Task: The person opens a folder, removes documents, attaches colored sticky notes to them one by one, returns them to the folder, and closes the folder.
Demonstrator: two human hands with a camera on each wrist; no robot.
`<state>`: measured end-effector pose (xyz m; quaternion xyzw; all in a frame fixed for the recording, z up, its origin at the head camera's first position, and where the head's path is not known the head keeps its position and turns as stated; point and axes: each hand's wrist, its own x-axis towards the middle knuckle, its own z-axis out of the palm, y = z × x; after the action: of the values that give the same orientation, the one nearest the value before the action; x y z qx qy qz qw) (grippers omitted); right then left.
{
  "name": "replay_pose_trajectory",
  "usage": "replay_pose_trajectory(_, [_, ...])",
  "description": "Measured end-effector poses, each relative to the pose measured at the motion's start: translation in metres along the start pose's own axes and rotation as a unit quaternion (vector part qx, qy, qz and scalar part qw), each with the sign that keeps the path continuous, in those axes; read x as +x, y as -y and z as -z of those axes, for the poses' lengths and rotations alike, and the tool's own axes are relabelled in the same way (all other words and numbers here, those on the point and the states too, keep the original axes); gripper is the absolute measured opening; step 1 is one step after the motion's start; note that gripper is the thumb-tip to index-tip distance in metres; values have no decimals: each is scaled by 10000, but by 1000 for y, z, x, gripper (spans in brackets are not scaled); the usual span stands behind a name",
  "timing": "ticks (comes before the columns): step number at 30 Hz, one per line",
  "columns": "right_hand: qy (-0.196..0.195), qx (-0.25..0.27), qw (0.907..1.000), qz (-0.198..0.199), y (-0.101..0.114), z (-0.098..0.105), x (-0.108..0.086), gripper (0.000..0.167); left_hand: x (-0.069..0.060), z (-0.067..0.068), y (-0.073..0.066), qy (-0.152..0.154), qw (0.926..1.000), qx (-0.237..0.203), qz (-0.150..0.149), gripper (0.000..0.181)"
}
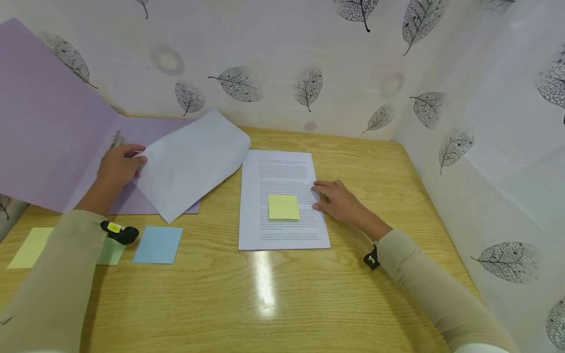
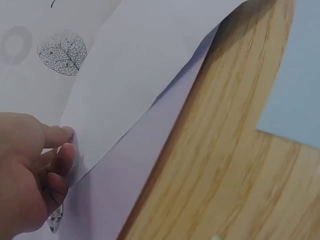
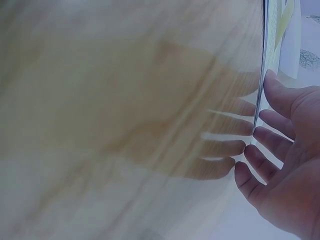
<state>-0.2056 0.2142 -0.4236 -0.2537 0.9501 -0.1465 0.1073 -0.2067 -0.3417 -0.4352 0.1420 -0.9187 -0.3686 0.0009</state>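
Note:
My left hand (image 1: 117,166) pinches the left edge of a white sheet of paper (image 1: 194,157), which slants over an opened lilac folder (image 1: 174,128). In the left wrist view, thumb and fingers (image 2: 62,160) meet at that edge, close to a metal clip (image 2: 56,220) on the folder's spine. To the right lies a stack of printed pages (image 1: 282,171), with a yellow sticky note (image 1: 284,207) on top. My right hand (image 1: 342,201) rests beside the stack, its fingertips (image 3: 264,112) touching the right edge without gripping it.
In front of the folder lie a blue paper square (image 1: 158,245), a green one (image 1: 110,252) partly under the left wrist, and a yellow one (image 1: 31,247). The wooden table (image 1: 220,304) meets leaf-patterned walls (image 1: 273,39) behind and at right.

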Motion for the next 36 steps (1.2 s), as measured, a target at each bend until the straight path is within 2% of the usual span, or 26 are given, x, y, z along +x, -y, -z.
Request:
replay_pose_trajectory(3, [9, 6, 10000, 10, 0, 0, 0, 59, -7, 5, -2, 14, 9998, -70, -189, 51])
replay_pose_trajectory(8, [14, -33, 10000, 14, 0, 0, 0, 60, -27, 13, -15, 121, 9974, -204, -679, 44])
replay_pose_trajectory(13, [62, -22, 10000, -66, 1, 1, 1, 60, -48, 18, -32, 636, 9911, -517, -1049, 41])
replay_pose_trajectory(16, [75, 0, 9999, -107, 2, 2, 0, 59, -60, 19, -45, 1007, 9860, -778, -1076, 41])
replay_pose_trajectory(21, [75, 49, 9999, -87, 2, 1, 1, 59, -77, 18, -69, 1293, 9805, -993, -1099, 40])
replay_pose_trajectory(26, [61, 73, 9999, -85, 2, 1, 1, 59, -92, 9, -90, 1689, 9704, -1332, -1098, 40])
replay_pose_trajectory(32, [76, 111, 9999, -84, 1, 1, 1, 59, -107, -10, -109, 2237, 9497, -1852, -1171, 39])
replay_pose_trajectory(36, [92, 153, 9998, -80, 0, 1, 1, 60, -113, -30, -122, 2547, 9346, -2130, -1276, 39])
